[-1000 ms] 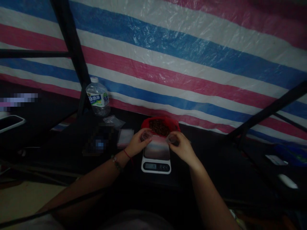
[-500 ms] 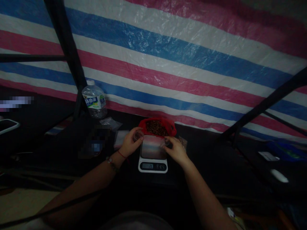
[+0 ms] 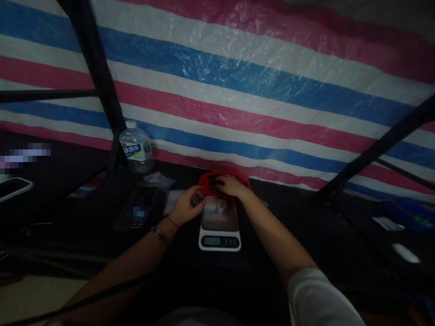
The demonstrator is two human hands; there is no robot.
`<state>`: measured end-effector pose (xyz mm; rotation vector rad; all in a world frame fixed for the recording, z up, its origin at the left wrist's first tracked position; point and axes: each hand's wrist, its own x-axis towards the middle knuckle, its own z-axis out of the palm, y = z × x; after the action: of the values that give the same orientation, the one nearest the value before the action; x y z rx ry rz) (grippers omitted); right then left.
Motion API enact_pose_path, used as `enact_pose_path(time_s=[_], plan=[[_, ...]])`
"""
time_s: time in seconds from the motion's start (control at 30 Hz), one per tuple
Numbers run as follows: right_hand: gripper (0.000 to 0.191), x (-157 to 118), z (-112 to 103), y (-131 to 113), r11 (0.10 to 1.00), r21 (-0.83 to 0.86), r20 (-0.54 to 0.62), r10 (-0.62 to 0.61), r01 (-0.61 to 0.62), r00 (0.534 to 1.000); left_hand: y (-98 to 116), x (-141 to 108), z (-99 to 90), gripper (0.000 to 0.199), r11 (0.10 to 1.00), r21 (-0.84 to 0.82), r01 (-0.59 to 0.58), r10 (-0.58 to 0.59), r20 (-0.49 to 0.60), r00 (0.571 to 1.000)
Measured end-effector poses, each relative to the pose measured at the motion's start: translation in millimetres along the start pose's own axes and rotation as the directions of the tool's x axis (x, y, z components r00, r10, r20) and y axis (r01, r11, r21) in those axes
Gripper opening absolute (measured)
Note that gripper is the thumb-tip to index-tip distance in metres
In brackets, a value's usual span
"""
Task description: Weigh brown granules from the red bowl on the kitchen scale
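My left hand (image 3: pixel 186 204) is closed around a small clear cup (image 3: pixel 197 198) at the left edge of a white digital scale (image 3: pixel 220 242). A small clear round container (image 3: pixel 220 207) rests on the scale's shiny plate (image 3: pixel 220 221). Behind the scale lies a red bag (image 3: pixel 205 182) with small dark brown pieces (image 3: pixel 212 183) in it. My right hand (image 3: pixel 228 185) reaches into this bag, its fingers among the pieces; whether they grip any is too dark to tell.
Left of the bag stands a clear plastic bottle (image 3: pixel 136 149), with clear plastic bags (image 3: pixel 159 180) and a phone (image 3: pixel 137 210) near it. A white object (image 3: pixel 406 252) lies at the right. Dark metal bars frame a striped sheet (image 3: pixel 238 81).
My right hand has moved from the scale's right side up into the red bag. A clear container now sits on the scale plate. The view has shifted slightly.
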<state>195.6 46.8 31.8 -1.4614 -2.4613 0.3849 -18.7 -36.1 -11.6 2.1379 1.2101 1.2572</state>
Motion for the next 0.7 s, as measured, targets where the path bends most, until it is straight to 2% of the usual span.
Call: enact_pose_path(time_s=[0.07,0.17,0.27,0.37,0.5,0.57,0.6,0.63,0.7], plan=[[0.044,17,5,1,0.999,-0.018,0.131,0.036,-0.034,0.991,0,0,-0.3,0.038,1.000,0.018,-0.019,0.019,0.020,1.000],[0.051,31,13,0,0.998,-0.033,0.237,0.059,-0.052,0.970,0,1,-0.7,0.038,0.997,0.062,-0.050,0.045,0.076,0.996],[0.045,35,16,4,0.999,-0.031,0.271,-0.002,0.011,0.963,-2,0,-0.4,0.034,0.989,0.124,-0.085,0.065,0.155,0.986],[0.044,36,13,14,0.998,-0.041,0.232,-0.046,0.058,0.972,-5,0,0.4,0.032,0.976,0.165,-0.139,0.093,0.263,0.960],[0.051,36,8,20,0.993,-0.115,0.285,0.013,0.021,0.958,3,2,-4.2,0.041,0.962,0.124,-0.242,0.172,0.414,0.894],[0.053,36,6,18,0.985,-0.169,0.315,0.032,0.023,0.949,9,1,-15.3,0.057,0.956,0.089,-0.280,0.212,0.449,0.868],[0.052,35,5,16,0.982,-0.188,0.313,0.032,0.029,0.949,11,0,-24.4,0.064,0.956,0.090,-0.280,0.214,0.439,0.872],[0.048,35,4,15,0.980,-0.197,0.304,0.024,0.038,0.952,11,-3,-36.1,0.065,0.959,0.113,-0.261,0.193,0.415,0.889],[0.040,33,3,12,0.981,-0.185,0.280,0.004,0.050,0.960,5,-12,-66.2,0.057,0.962,0.232,-0.142,0.071,0.290,0.954]])
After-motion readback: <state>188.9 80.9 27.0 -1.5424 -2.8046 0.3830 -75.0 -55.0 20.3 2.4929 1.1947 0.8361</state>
